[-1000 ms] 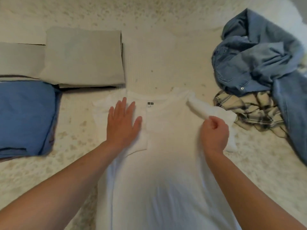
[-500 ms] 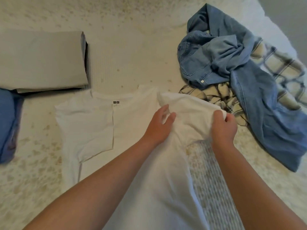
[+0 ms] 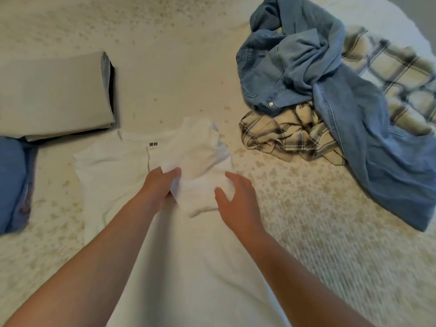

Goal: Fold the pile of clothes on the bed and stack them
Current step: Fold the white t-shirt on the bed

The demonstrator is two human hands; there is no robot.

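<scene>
A white T-shirt (image 3: 113,171) lies flat on the bed in front of me, neck label away from me. Its left side and sleeve are folded inward. The right sleeve (image 3: 200,161) is folded over onto the chest. My left hand (image 3: 160,182) pinches the edge of that folded sleeve. My right hand (image 3: 238,197) hovers just right of the fold, fingers spread, holding nothing. An unfolded pile sits at the right: a blue denim garment (image 3: 330,90) over a cream plaid shirt (image 3: 290,135).
A folded grey garment (image 3: 54,95) lies at the left, and a folded blue one (image 3: 14,182) at the left edge. The bedspread (image 3: 318,232) is cream with a pale speckled pattern. The bed's edge shows at the top right.
The right sleeve and side were lifted and folded inward onto the chest. My right hand let go and opened; my left hand now grips the folded sleeve's edge. The view shifted slightly.
</scene>
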